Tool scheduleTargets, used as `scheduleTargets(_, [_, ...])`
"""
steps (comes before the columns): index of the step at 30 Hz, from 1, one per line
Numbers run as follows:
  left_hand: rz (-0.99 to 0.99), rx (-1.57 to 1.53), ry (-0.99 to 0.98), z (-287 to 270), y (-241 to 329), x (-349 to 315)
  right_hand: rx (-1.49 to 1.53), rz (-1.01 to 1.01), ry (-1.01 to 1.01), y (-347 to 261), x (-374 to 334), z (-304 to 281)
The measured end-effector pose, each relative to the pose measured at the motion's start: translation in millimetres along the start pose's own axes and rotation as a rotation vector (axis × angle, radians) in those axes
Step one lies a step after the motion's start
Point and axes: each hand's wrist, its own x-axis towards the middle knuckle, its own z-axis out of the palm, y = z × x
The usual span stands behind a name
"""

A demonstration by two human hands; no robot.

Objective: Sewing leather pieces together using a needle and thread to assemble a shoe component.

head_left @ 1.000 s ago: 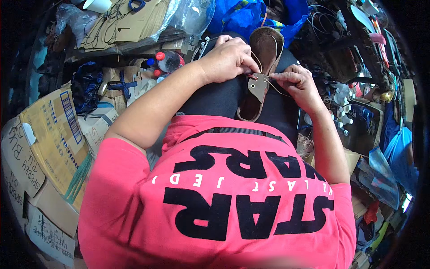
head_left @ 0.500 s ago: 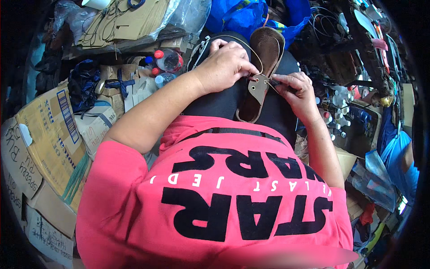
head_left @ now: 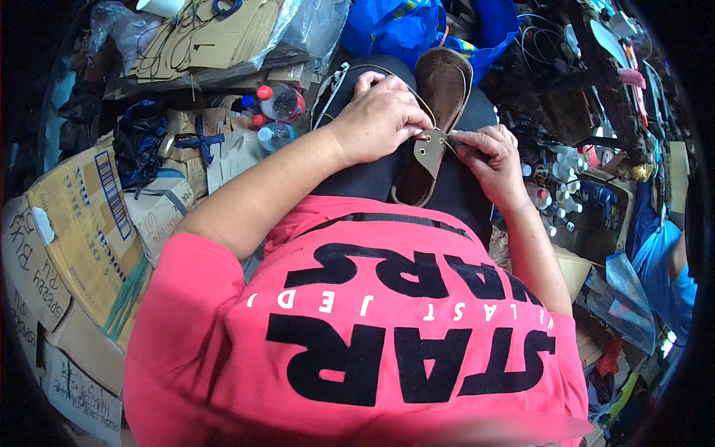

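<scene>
Across my lap lies a brown shoe upper with a fuzzy inner face and a grey-tan flap that has metal eyelets. A thin tan lace arcs from over my left hand down to the eyelets. My left hand is closed in a pinch beside the left eyelet, with the lace at its fingertips. On the other side, my right hand pinches the lace near the right eyelet, its fingertips just off the flap's edge. The exact grip between the fingertips is partly hidden.
Blue bags sit beyond my knees. Capped plastic bottles stand at the left near cardboard boxes. Stacked cardboard sheets lie far left. Several small bottles crowd the right, and a blue-clothed person shows at the right rim.
Both hands stay at the eyelets with small finger shifts. My left hand has moved slightly down, and the shoe upper has shifted slightly with my lap.
</scene>
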Motion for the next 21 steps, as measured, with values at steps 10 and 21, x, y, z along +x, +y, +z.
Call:
scheduleTargets(10, [0.021,0.073,0.056,-9.5,-4.1,-0.8,0.005,0.018,-0.007,-2.2,0.4,-2.7])
scheduleTargets(21, [-0.046,-0.013,0.134,-7.5,1.5,-0.5,-0.112,-0.051,0.038,-13.2,-13.0,2.8])
